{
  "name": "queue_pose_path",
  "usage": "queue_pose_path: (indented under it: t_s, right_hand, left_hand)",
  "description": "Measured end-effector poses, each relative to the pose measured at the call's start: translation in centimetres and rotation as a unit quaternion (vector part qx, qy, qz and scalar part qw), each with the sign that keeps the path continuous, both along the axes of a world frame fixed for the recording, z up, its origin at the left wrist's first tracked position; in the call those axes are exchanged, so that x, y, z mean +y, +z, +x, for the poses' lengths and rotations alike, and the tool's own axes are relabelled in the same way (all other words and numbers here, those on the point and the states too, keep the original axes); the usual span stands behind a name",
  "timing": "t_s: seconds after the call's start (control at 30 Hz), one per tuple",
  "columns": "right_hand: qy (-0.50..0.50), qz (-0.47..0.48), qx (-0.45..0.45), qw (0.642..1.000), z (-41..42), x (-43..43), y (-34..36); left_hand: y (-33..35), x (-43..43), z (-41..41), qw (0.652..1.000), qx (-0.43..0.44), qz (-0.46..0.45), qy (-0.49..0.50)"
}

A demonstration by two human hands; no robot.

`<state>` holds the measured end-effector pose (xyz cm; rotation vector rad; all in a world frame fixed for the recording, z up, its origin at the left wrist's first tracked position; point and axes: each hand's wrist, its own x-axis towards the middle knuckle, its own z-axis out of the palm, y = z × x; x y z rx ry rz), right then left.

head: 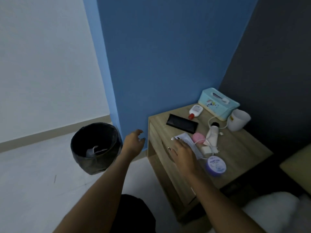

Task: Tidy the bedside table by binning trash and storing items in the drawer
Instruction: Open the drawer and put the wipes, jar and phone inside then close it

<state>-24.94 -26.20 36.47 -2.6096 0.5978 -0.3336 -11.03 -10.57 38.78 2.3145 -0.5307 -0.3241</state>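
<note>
The wooden bedside table (239,148) carries a black wallet (181,123), a white bottle with a red cap (195,111), a pink round case (198,137), a white tube with a black cap (212,135), a white charger and cable (208,148) and a purple round jar (216,165). A clear plastic wrapper (186,140) lies near the table's front edge. My right hand (181,153) rests on that wrapper with fingers spread. My left hand (134,142) hovers empty between the table and the bin, fingers relaxed. The black-lined bin (96,147) stands on the floor to the left with white paper inside.
A light blue tissue box (218,103) and a white cup (239,120) stand at the table's back by the blue wall. The table's drawer front (161,158) faces left and is shut. A bed with a white pillow (276,212) lies at the lower right.
</note>
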Motion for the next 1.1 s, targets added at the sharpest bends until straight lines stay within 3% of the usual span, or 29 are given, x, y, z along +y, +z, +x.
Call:
queue_pose_path:
  t_s: [0.27,0.47,0.67,1.1]
  right_hand:
    - [-0.049,-0.064,-0.01,0.997,-0.8,-3.4,-2.6]
    - [-0.063,-0.105,0.044,0.992,1.2,-4.4,-6.2]
    - [-0.076,-0.132,0.023,0.988,1.4,-4.2,-7.5]
    - [-0.079,-0.154,0.006,0.985,1.5,-4.5,-8.5]
  left_hand:
    - [-4.2,-7.0,-1.0,0.998,0.028,0.032,-0.046]
    - [-8.9,-9.0,0.5,0.994,0.053,0.073,-0.062]
    - [-11.9,-10.4,0.5,0.99,0.086,0.075,-0.08]
    - [-13.8,-12.6,-0.4,0.992,0.102,0.065,-0.019]
